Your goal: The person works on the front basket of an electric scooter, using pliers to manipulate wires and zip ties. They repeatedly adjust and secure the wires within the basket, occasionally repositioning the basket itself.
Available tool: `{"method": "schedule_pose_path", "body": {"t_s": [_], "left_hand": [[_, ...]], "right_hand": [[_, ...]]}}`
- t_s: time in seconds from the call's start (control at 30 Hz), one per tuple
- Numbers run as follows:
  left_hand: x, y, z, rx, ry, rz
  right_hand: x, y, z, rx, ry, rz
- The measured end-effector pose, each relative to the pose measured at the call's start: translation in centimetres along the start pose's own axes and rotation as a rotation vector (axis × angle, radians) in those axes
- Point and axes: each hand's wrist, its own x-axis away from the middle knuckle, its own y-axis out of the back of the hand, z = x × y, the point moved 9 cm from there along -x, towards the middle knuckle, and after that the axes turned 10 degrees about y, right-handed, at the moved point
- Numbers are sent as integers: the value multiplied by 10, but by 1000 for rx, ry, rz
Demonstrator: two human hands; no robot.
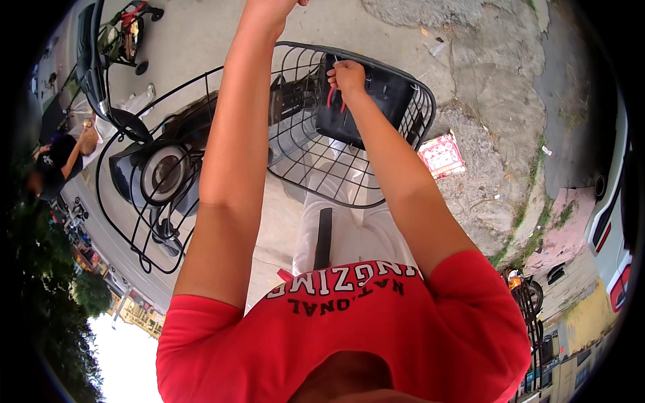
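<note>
My right hand is closed around red-handled pliers over the far side of a black wire basket. The handles point back toward me, and the thin metal tip shows just above my fingers. Beneath that hand, a black slotted plate sits at the basket's far end. My left hand reaches past the basket's far left corner; the upper edge cuts it off, so its fingers barely show. To the left, black wire framing surrounds a round headlight of a two-wheeler.
Left of the basket are a black handlebar grip and a red-and-green wheeled cart. Another person is at the far left. A red-and-white printed sheet lies on rough concrete at right, with a white car beyond.
</note>
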Motion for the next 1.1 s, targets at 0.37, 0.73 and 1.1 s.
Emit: {"method": "schedule_pose_path", "body": {"t_s": [0.37, 0.73, 1.1], "left_hand": [[-146, -40, 254, -1094, 647, 607], [-161, -38, 329, -275, 1076, 609], [-235, 12, 349, -513, 735, 378]], "right_hand": [[-37, 6, -2, -71, 16, -1], [-93, 2, 5, -168, 5, 15], [-115, -38, 37, 154, 243, -11]]}}
